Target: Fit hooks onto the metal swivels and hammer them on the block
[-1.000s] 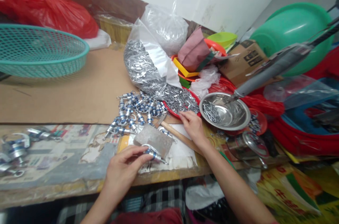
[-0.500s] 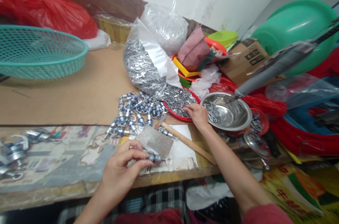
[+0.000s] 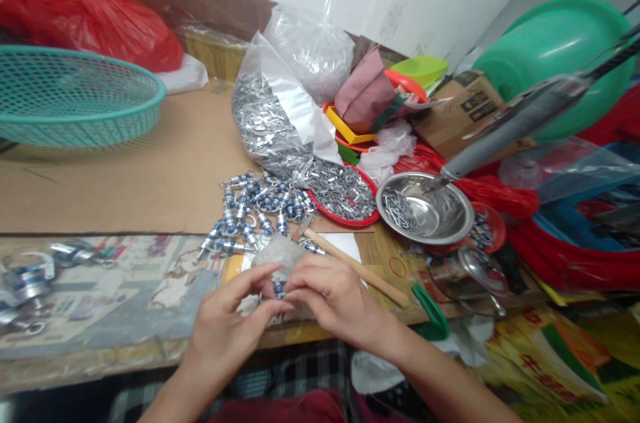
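Observation:
My left hand point(image 3: 227, 326) and my right hand point(image 3: 333, 300) meet at the table's front edge over a grey metal block point(image 3: 280, 251). Between their fingertips sits a small blue and silver metal fitting point(image 3: 278, 289), pinched by my left hand; my right hand's fingertips touch it, and whatever they carry is hidden. Just beyond lies a pile of the same blue and silver fittings point(image 3: 253, 210). A red tray point(image 3: 367, 216) heaped with small silver parts stands to the right of that pile.
A wooden-handled hammer point(image 3: 357, 268) lies right of my hands. A steel bowl point(image 3: 425, 210) holds small pins. An open plastic bag of silver parts point(image 3: 277, 123) lies behind the tray. A teal basket point(image 3: 75, 96) stands far left, a grey power tool point(image 3: 520, 116) hangs right. More fittings point(image 3: 27, 280) lie left.
My right hand has come back from the red tray of silver parts and joined my left hand at the fitting. The left hand stayed at the front edge.

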The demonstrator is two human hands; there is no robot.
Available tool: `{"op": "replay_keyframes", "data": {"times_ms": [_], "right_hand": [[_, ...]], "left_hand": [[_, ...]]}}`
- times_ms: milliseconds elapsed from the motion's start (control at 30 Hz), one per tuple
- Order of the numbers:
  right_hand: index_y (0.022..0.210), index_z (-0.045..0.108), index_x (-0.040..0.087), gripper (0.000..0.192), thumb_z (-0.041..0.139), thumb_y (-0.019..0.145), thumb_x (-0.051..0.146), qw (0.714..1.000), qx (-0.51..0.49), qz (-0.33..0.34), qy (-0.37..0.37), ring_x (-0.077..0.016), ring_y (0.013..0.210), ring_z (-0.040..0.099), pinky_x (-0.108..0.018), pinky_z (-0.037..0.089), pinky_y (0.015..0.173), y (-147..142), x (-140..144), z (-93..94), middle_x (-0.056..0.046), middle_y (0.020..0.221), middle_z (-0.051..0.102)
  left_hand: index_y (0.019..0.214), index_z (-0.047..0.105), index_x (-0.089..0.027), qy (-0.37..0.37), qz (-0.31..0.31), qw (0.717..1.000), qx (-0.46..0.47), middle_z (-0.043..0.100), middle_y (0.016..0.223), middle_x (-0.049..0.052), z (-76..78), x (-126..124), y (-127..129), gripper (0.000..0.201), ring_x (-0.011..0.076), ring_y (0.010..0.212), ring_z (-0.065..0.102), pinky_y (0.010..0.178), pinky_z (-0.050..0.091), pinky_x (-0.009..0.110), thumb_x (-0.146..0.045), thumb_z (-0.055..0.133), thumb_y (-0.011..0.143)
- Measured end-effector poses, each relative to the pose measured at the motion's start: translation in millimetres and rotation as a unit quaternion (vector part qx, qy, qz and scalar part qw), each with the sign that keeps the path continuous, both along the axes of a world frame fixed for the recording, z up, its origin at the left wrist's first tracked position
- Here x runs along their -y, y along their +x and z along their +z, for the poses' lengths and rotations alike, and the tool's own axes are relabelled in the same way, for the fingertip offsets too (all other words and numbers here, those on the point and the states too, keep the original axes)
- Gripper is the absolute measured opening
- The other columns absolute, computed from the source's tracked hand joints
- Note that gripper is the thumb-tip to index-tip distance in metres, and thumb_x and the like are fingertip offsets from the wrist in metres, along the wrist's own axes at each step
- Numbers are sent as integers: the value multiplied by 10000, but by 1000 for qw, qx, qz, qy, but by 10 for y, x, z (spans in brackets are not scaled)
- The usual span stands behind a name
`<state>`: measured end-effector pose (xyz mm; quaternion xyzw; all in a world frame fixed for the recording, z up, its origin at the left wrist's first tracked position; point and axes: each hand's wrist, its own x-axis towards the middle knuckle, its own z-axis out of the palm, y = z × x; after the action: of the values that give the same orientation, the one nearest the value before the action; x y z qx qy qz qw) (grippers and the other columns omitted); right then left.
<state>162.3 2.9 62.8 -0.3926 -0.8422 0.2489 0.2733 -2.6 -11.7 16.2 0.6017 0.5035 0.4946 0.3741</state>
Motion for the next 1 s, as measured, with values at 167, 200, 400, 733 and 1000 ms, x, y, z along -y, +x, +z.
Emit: {"op": "replay_keyframes", "data": {"times_ms": [167,200,400,733,1000], "right_hand": [[871,626,139,113,525,832,170,998,-52,7,26,-141,789,581,-253,486,711,31,60,-28,-57,826,629],[930,608,130,140,560,815,195,997,-66,5,42,-150,832,581,-262,493,735,45,84,-46,-73,873,626],[966,602,106,191,454,848,84,955,1,80,285,-182,874,606,-285,519,694,173,120,-149,-123,926,652],[937,625,65,205,436,864,94,935,44,78,344,-200,894,628,-304,552,689,167,107,-120,-146,938,682],[921,636,51,209,443,852,86,928,67,95,354,-220,940,621,-321,556,724,162,144,-64,-150,953,684]], "left_hand": [[677,742,-251,1,-51,999,16,684,653,-1,138,7,-57,120,132,605,625,553,474,194,-163,663,654],[657,741,-264,-22,-47,998,36,686,660,-6,156,5,-69,122,130,613,627,554,475,190,-167,665,654],[695,719,-276,-85,-58,994,34,705,727,-22,230,-1,-120,75,140,697,627,662,479,208,-245,651,705],[770,650,-214,109,-38,988,-100,652,817,8,255,50,-78,82,133,799,607,750,444,187,-162,586,768],[800,626,-182,162,-38,978,-127,670,831,31,213,78,-56,103,124,795,623,782,450,172,-105,561,775]]}}
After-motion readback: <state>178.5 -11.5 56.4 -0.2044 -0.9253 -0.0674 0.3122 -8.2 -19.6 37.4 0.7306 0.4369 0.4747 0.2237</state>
